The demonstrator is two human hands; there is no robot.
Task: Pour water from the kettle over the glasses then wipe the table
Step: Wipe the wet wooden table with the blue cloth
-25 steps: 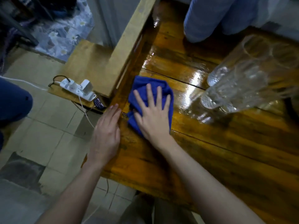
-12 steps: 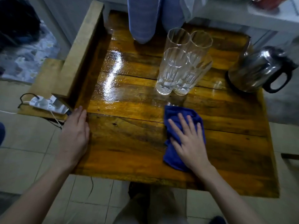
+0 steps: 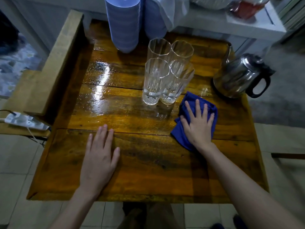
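Keep your right hand (image 3: 198, 125) flat on the blue cloth (image 3: 194, 119), fingers spread and pressing — sweep left across the shiny, probably still wet, middle boards of the worktop (image 3: 148, 171). Steer clear of the four glasses (image 3: 165, 75) just beside the cloth; the kettle (image 3: 237, 76) stands right. Your left hand (image 3: 99, 159) lies open, palm down, bracing — holding nothing.

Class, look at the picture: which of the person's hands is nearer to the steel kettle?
The right hand. It presses the blue cloth flat just in front and to the left of the kettle. The left hand lies flat on the table near its front left, far from the kettle.
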